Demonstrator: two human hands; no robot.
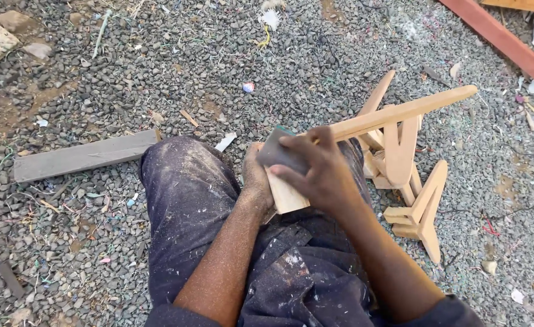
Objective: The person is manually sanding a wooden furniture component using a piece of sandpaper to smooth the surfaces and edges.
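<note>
1. Head view: the right hand [318,169] is clenched over a dark grey sanding pad [277,151], fingers curled across its top, pressing it onto the near end of a pale wooden piece [400,114]
2. The left hand [256,175] sits just left of the right hand and partly behind it, gripping the lower end of the same wooden piece from the side; its fingers are mostly hidden
3. The wooden piece runs from between the two hands up and away to the right, resting over the person's lap in dusty dark trousers [188,200]
4. Just right of the right hand, a pile of similar wooden parts [415,206] lies on the gravel ground [218,54]
5. Well to the left of the left hand a grey plank [85,156] lies flat on the gravel
6. Far beyond the right hand, at the top right corner, is a red-brown wooden frame [497,36]
</note>
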